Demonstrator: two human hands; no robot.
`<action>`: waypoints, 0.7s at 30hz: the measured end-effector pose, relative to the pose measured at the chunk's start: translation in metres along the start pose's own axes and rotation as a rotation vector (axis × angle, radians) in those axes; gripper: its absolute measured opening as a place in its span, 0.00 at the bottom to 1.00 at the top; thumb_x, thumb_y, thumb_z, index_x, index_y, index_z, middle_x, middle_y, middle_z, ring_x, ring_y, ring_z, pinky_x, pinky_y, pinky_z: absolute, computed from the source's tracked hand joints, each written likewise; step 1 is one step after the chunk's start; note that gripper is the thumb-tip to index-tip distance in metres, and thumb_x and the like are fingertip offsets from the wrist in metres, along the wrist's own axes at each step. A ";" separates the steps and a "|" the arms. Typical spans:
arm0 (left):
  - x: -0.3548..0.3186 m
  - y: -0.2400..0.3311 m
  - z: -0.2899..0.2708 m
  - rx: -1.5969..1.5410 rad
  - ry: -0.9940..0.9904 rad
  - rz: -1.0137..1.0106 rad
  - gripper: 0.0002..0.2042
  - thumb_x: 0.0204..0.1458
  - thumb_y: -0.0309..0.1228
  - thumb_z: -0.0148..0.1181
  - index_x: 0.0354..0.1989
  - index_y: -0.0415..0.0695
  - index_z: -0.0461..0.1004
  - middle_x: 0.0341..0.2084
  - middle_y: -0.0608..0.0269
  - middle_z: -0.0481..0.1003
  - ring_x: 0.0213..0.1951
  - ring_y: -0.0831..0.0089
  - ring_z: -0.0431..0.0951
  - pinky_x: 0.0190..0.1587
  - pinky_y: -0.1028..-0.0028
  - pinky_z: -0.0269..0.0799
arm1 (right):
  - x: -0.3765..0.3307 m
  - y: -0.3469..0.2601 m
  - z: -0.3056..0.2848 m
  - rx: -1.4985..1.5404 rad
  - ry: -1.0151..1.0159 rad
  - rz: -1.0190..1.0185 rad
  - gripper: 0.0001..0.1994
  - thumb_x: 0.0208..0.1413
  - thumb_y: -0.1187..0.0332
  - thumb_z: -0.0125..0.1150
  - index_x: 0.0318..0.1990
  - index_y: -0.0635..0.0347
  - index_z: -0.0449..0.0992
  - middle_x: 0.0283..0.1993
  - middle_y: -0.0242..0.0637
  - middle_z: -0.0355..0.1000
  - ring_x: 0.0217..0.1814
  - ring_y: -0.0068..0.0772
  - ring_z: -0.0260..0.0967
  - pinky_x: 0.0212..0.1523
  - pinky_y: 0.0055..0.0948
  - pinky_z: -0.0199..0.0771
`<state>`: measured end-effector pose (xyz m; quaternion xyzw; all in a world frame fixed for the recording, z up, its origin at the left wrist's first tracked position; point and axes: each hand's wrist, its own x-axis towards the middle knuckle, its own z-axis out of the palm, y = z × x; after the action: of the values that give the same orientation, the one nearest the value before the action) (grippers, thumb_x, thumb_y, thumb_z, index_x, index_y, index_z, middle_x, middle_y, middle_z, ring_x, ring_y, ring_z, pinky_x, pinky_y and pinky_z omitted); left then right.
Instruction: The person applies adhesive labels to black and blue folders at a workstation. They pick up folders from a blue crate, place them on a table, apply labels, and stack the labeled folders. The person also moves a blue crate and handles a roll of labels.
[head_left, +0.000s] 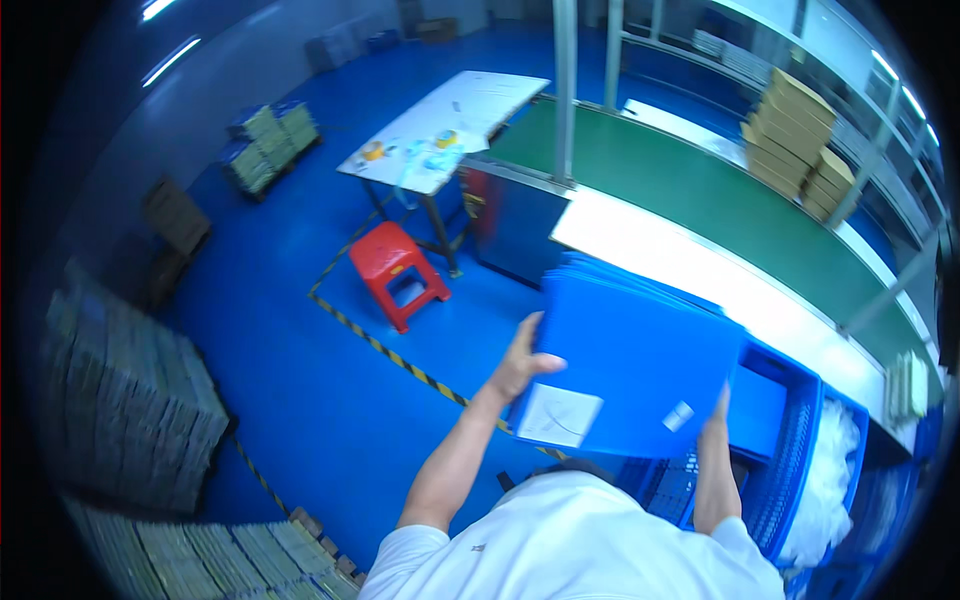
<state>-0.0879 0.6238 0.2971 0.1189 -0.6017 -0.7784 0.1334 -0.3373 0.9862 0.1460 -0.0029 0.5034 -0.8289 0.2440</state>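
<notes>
Blue corrugated sheets [640, 360]: stack held up off blue crate [790, 440], tilted, just above it by conveyor edge; judged mid-transfer, not yet set down anywhere. L hand [520, 362] clamped on left edge, thumb over top; R hand [716, 425] at lower right edge, fingers hidden behind stack, grip extent can't tell; both forearms raised, elbows bent.

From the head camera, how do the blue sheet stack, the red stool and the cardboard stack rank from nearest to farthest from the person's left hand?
1. Blue sheet stack: gripped at its left edge by the left hand.
2. Red stool: on the blue floor, up and to the left.
3. Cardboard stack: far upper right, beyond the green conveyor belt.
</notes>
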 end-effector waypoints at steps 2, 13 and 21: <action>0.004 -0.036 -0.047 -0.275 0.070 -0.121 0.44 0.42 0.44 0.68 0.67 0.37 0.56 0.54 0.47 0.69 0.55 0.59 0.74 0.56 0.62 0.73 | -0.007 -0.025 0.109 0.183 -0.236 0.197 0.43 0.62 0.30 0.39 0.63 0.67 0.66 0.59 0.42 0.71 0.58 0.38 0.70 0.60 0.36 0.70; 0.157 -0.150 -0.128 -0.498 0.178 -0.430 0.38 0.53 0.51 0.60 0.66 0.39 0.60 0.59 0.50 0.71 0.61 0.54 0.70 0.65 0.56 0.63 | 0.275 -0.035 0.194 -0.764 -0.410 0.274 0.45 0.50 0.46 0.69 0.70 0.63 0.59 0.62 0.54 0.68 0.62 0.44 0.70 0.61 0.40 0.72; 0.312 -0.120 -0.116 -0.534 0.123 -0.402 0.30 0.55 0.46 0.60 0.62 0.40 0.66 0.58 0.56 0.72 0.60 0.62 0.71 0.64 0.59 0.62 | 0.482 -0.145 0.314 -1.271 -0.506 0.263 0.47 0.42 0.38 0.70 0.68 0.55 0.66 0.64 0.51 0.68 0.63 0.50 0.69 0.64 0.45 0.68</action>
<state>-0.3475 0.4386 0.1443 0.2431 -0.3320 -0.9106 0.0398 -0.7415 0.5827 0.3057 -0.2771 0.8149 -0.3108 0.4031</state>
